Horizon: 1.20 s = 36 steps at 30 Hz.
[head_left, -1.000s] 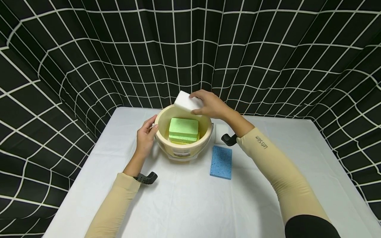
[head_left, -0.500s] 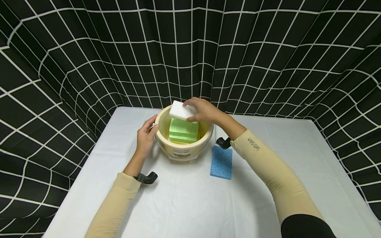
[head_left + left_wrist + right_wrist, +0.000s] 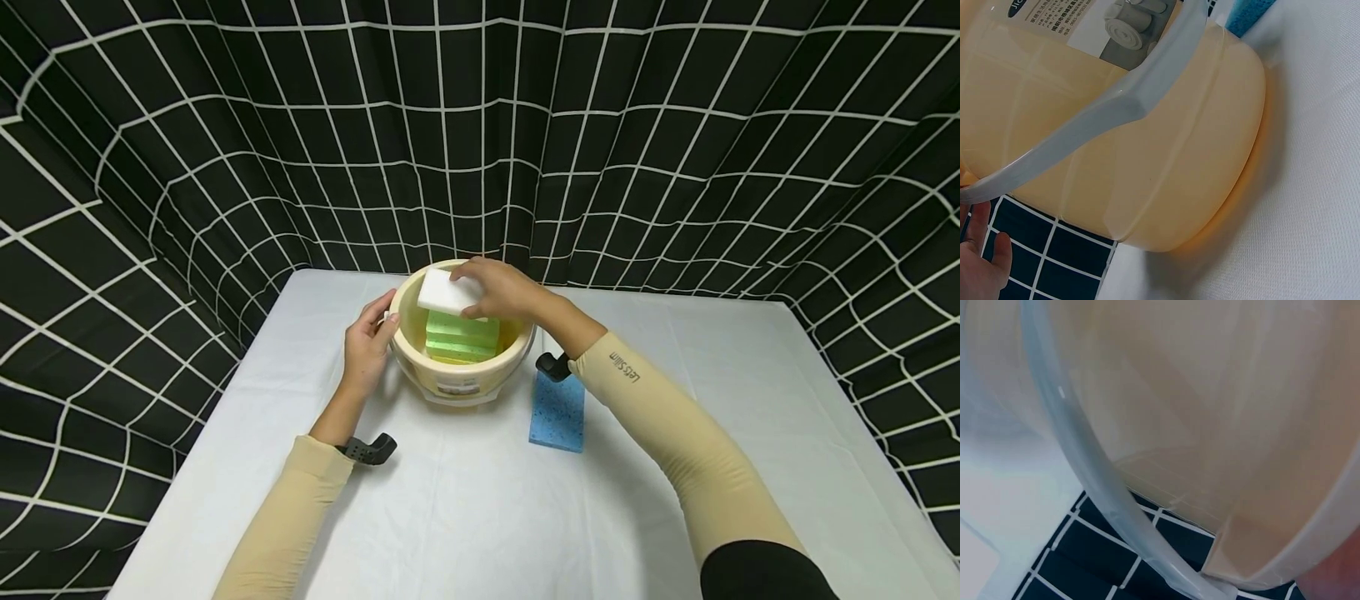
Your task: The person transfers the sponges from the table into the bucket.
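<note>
A cream bucket (image 3: 415,375) stands on the white table, with green sponges (image 3: 462,333) stacked inside it over a yellow one (image 3: 452,361). My right hand (image 3: 506,290) pinches a white sponge (image 3: 442,293) between thumb and fingers, at the bucket's mouth just above the stack, overlapping its back part. At the left rim, my left hand (image 3: 365,343) grips the bucket, thumb near the top edge. In the left wrist view that hand (image 3: 984,265) is beside the end of the bucket's handle (image 3: 1138,103). Only a sliver of my right hand (image 3: 1338,569) shows in the right wrist view.
A blue sponge (image 3: 557,417) lies flat right of the bucket, partly under the right wrist's black camera mount (image 3: 553,367). Another white block (image 3: 974,562) lies on the table beside the bucket, mostly hidden by the right arm. A black gridded curtain (image 3: 480,125) rises behind the table.
My right hand has brought the white sponge down and left, from above the back rim to just over the green stack. The left hand and bucket have stayed put.
</note>
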### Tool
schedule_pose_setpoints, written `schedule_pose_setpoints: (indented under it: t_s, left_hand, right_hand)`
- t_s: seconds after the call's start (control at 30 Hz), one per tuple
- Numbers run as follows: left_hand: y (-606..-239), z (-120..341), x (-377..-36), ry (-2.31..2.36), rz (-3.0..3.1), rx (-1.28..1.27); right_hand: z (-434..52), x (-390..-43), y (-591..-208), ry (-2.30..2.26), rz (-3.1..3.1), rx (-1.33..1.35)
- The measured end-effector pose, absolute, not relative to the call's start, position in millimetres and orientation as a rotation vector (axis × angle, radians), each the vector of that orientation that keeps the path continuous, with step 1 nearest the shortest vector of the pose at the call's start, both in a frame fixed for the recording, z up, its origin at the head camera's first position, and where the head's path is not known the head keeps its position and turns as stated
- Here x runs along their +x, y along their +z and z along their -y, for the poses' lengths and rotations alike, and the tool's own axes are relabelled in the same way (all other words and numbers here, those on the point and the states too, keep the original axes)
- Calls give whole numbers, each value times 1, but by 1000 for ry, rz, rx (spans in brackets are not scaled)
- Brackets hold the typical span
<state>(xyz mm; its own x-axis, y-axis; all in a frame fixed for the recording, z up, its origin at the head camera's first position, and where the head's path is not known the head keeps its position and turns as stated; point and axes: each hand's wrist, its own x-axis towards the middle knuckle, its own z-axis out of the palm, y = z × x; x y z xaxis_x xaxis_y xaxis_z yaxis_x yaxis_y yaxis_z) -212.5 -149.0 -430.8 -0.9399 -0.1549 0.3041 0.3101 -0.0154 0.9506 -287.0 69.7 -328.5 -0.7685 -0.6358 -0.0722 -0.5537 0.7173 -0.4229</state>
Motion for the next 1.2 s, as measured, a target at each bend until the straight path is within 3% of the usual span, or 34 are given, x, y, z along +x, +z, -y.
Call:
schedule_pose_setpoints:
  t_s: [0.57, 0.8, 1.2]
  left_hand:
    - [-432, 149, -214, -2049, 1912, -171]
    - [-434, 150, -214, -2048, 1919, -186]
    - [-432, 149, -212, -2037, 1933, -199]
  right_hand:
    - [-65, -285, -343, -297, -2678, -1137]
    - [-73, -281, -327, -417, -2714, -971]
    - [-116, -280, -300, -660, -2902, -931]
